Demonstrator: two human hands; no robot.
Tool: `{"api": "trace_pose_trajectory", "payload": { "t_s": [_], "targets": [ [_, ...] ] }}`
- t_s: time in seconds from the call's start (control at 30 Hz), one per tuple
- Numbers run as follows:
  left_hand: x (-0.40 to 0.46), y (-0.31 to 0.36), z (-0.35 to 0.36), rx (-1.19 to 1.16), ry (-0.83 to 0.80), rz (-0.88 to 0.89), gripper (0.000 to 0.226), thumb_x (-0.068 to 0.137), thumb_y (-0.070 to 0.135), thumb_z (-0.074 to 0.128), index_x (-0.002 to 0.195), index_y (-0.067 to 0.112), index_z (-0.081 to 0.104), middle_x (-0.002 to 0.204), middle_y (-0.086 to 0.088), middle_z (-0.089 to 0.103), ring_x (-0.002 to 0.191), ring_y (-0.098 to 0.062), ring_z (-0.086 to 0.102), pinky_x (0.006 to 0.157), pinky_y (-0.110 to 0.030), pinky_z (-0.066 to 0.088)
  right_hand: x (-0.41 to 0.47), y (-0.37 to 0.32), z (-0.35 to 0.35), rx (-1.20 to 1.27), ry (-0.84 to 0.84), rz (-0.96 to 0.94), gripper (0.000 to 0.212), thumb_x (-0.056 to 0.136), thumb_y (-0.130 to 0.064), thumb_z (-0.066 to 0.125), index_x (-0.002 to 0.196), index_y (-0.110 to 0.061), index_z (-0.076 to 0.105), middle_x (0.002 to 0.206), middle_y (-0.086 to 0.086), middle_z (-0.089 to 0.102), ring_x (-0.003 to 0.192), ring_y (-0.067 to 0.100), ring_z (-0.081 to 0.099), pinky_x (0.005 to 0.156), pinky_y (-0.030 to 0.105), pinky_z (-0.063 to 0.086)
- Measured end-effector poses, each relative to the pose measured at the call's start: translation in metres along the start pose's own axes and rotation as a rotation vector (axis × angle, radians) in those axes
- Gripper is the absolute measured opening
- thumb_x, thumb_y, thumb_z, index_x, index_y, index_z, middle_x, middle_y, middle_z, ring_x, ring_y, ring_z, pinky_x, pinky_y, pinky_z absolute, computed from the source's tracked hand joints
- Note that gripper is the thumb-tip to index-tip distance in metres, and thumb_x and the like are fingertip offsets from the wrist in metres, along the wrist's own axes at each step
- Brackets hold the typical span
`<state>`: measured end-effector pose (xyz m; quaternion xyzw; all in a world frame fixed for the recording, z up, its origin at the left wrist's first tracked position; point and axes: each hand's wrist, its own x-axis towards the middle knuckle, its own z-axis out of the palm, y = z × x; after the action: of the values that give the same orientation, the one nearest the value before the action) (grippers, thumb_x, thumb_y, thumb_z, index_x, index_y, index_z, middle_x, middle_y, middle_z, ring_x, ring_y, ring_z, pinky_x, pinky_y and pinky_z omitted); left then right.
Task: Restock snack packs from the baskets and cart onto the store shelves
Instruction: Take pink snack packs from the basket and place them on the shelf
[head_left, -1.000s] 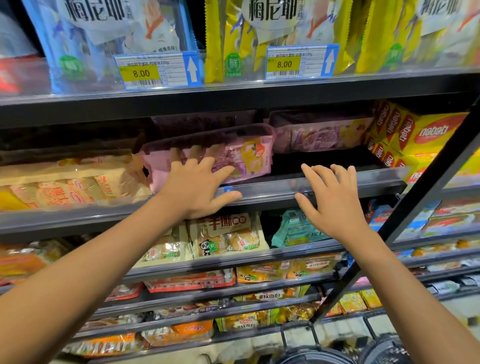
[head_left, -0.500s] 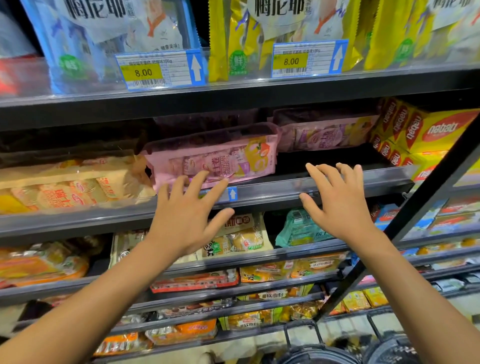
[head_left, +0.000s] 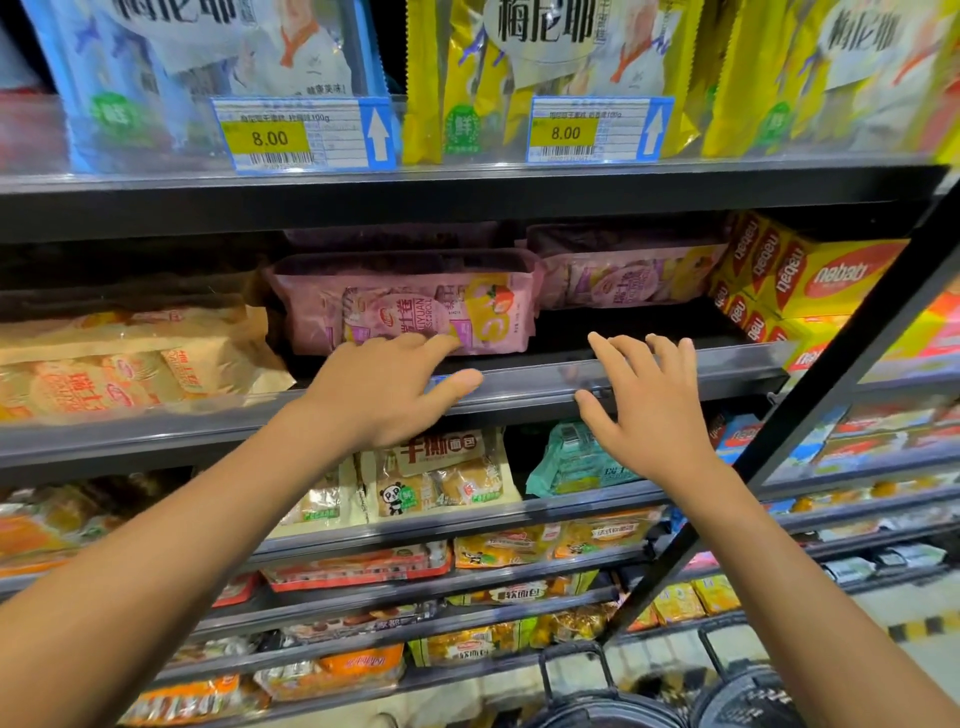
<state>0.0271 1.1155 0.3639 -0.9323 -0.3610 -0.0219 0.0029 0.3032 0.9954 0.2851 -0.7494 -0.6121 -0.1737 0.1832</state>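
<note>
Back up at the shelf lip (head_left: 675, 371) after dropping away half a second ago: left hand (head_left: 387, 392), fingers straight and spread, fingertips touching the front pink Swiss-roll pack (head_left: 415, 306) lying on that shelf. Right hand (head_left: 652, 410) unmoved, fingers apart, holding nothing, resting on the lip before the bare gap. Probably squaring the pack; baskets (head_left: 675, 701) wait below

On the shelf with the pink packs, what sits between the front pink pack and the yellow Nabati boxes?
Head view: bare dark shelf board lies between the front pink pack and the Nabati boxes; a second pink pack sits further back.
</note>
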Motion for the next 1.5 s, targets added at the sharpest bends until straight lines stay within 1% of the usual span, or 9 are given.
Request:
{"api": "trace_pose_trajectory", "payload": {
  "t_s": [0.17, 0.37, 0.57, 0.7, 0.83, 1.0, 1.27, 1.37, 1.5],
  "targets": [
    [0.027, 0.019, -0.008, -0.239, -0.253, 0.252, 0.067, 0.099, 0.069, 0.023, 0.157, 0.037, 0.029, 0.167, 0.011, 0.026, 0.147, -0.013, 0.036, 0.117, -0.038, 0.033, 0.001, -0.001, -0.001, -0.007, 0.004, -0.002, 0.066, 0.097, -0.053, 0.039, 0.151, -0.016, 0.048, 0.141, 0.008, 0.056, 0.131, 0.046, 0.044, 0.116, 0.069, 0.022],
    [0.046, 0.005, -0.008, -0.245, -0.351, 0.11, 0.077, 0.088, 0.082, 0.011, 0.157, 0.049, 0.022, 0.16, 0.002, 0.042, 0.142, -0.024, 0.043, 0.116, -0.044, 0.032, -0.001, 0.002, -0.001, -0.008, 0.012, -0.016, 0.065, 0.097, -0.053, 0.039, 0.151, -0.016, 0.048, 0.14, 0.008, 0.057, 0.13, 0.045, 0.045, 0.115, 0.069, 0.023],
    [0.047, -0.002, -0.02, -0.427, -0.41, 0.055, 0.081, 0.09, 0.076, 0.015, 0.16, 0.037, 0.026, 0.166, 0.014, 0.025, 0.151, -0.011, 0.027, 0.119, -0.03, 0.019, 0.0, 0.001, 0.003, -0.001, 0.015, -0.013, 0.065, 0.097, -0.052, 0.039, 0.151, -0.016, 0.049, 0.14, 0.008, 0.057, 0.131, 0.045, 0.044, 0.116, 0.07, 0.021],
    [0.034, -0.01, -0.012, -0.341, -0.245, 0.023, 0.069, 0.099, 0.069, 0.017, 0.156, 0.035, 0.036, 0.16, 0.008, 0.041, 0.142, -0.015, 0.042, 0.113, -0.031, 0.03, 0.0, 0.003, 0.004, -0.007, 0.019, -0.014, 0.066, 0.097, -0.053, 0.038, 0.152, -0.017, 0.048, 0.141, 0.007, 0.056, 0.132, 0.043, 0.043, 0.117, 0.069, 0.021],
    [0.011, -0.029, -0.001, -0.192, -0.152, -0.21, 0.1, 0.076, 0.09, 0.002, 0.147, 0.033, 0.043, 0.136, -0.007, 0.061, 0.12, -0.03, 0.058, 0.102, -0.05, 0.047, 0.002, 0.003, 0.005, -0.016, 0.032, -0.012, 0.065, 0.096, -0.054, 0.04, 0.149, -0.017, 0.05, 0.139, 0.007, 0.058, 0.131, 0.044, 0.045, 0.116, 0.068, 0.023],
    [0.008, -0.041, -0.003, -0.173, -0.184, -0.297, 0.082, 0.081, 0.087, 0.008, 0.111, 0.025, 0.052, 0.113, -0.006, 0.06, 0.096, -0.022, 0.05, 0.096, -0.046, 0.046, 0.01, 0.005, 0.005, -0.014, 0.017, -0.013, 0.064, 0.096, -0.06, 0.042, 0.143, -0.019, 0.057, 0.135, 0.005, 0.062, 0.125, 0.042, 0.049, 0.112, 0.064, 0.028],
    [0.017, -0.04, -0.018, -0.234, -0.268, -0.277, 0.082, 0.095, 0.078, 0.024, 0.15, 0.02, 0.043, 0.158, -0.013, 0.04, 0.141, -0.032, 0.042, 0.111, -0.043, 0.033, 0.019, 0.005, -0.014, 0.082, -0.029, 0.052, 0.067, 0.101, -0.064, 0.022, 0.135, -0.026, 0.066, 0.127, 0.002, 0.066, 0.116, 0.033, 0.055, 0.102, 0.049, 0.033],
    [0.017, -0.035, -0.016, -0.23, -0.264, -0.247, 0.08, 0.095, 0.076, 0.022, 0.132, 0.013, 0.054, 0.143, -0.014, 0.053, 0.131, -0.031, 0.049, 0.106, -0.042, 0.036, 0.048, 0.013, -0.023, 0.12, -0.123, 0.243, 0.068, 0.1, -0.068, 0.017, 0.109, -0.021, 0.067, 0.117, 0.014, 0.063, 0.112, 0.041, 0.052, 0.09, 0.048, 0.039],
    [0.025, -0.025, -0.015, -0.223, -0.193, -0.214, 0.067, 0.09, 0.08, 0.018, 0.079, 0.021, 0.05, 0.084, 0.001, 0.056, 0.077, -0.012, 0.053, 0.077, -0.038, 0.038, 0.094, 0.01, -0.029, -0.002, -0.257, 0.299, 0.054, 0.102, -0.062, 0.035, 0.098, -0.011, 0.054, 0.119, 0.03, 0.061, 0.107, 0.045, 0.058, 0.085, 0.046, 0.046]
  ]
}}
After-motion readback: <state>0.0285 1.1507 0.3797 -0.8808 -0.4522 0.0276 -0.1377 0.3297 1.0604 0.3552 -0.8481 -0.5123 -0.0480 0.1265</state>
